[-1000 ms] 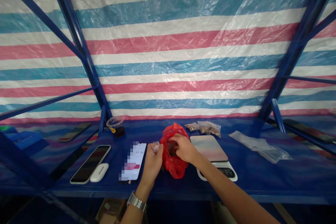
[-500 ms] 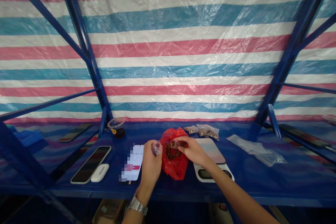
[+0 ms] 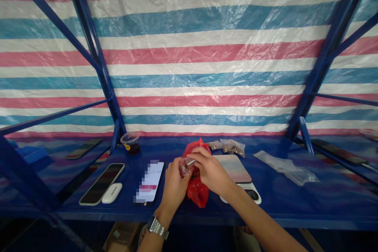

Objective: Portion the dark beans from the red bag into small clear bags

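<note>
My left hand is closed on a small clear plastic bag, its mouth turned toward my right hand. In the fingers of my right hand is a small shiny cup-like scoop, tilted at the bag's mouth. What the scoop contains is too small to make out. Under both hands lies an opened red plastic bag with small brown pieces inside, mostly hidden by my fingers. Just right of it, a white kitchen scale sits partly behind my right forearm.
Filled clear bags lie behind the scale, and flat clear bags to its right. On the left are a phone showing a timer, a dark-screened phone, a white earbud case and a cup of dark liquid.
My right hand has lifted from inside the red bag and moved left, bringing the scoop to the clear bag. My left hand has shifted slightly right, over the red bag's edge.
</note>
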Motion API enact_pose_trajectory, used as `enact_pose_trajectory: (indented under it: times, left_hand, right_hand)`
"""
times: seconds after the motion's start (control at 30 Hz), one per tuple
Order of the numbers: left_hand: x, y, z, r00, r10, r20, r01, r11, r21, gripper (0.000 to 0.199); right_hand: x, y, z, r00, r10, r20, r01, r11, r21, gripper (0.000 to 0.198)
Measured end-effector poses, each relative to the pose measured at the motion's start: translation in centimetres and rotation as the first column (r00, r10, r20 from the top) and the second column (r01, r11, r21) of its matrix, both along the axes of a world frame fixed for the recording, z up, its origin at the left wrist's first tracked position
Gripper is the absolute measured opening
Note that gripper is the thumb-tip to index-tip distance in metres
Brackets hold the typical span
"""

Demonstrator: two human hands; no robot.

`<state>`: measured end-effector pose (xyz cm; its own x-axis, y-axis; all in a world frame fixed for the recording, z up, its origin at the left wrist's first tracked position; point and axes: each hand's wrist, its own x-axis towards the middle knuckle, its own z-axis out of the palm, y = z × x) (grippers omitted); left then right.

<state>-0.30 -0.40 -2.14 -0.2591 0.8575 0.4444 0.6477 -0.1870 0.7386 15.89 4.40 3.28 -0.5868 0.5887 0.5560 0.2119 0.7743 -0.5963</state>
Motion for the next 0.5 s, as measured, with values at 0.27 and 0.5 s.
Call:
enact_pose_trajectory:
  times: [0.27, 0.5]
  left_hand:
    - [-0.2, 0.2, -0.2, 0.998, 0.008, 0.057, -0.008, 1.0, 0.008, 0.026]
    - [-0.2, 0.2, 0.3, 0.994, 0.043, 0.104, -0.052, 0.995, 0.086, 0.022]
  right_hand:
    - [-0.4, 0.3, -0.2, 0.995, -0.032, -0.092, 0.026, 0.998, -0.061, 0.046]
    - [0.3, 2.2, -2.0, 0.983, -0.185, -0.022, 0.182, 0.979, -0.094, 0.044]
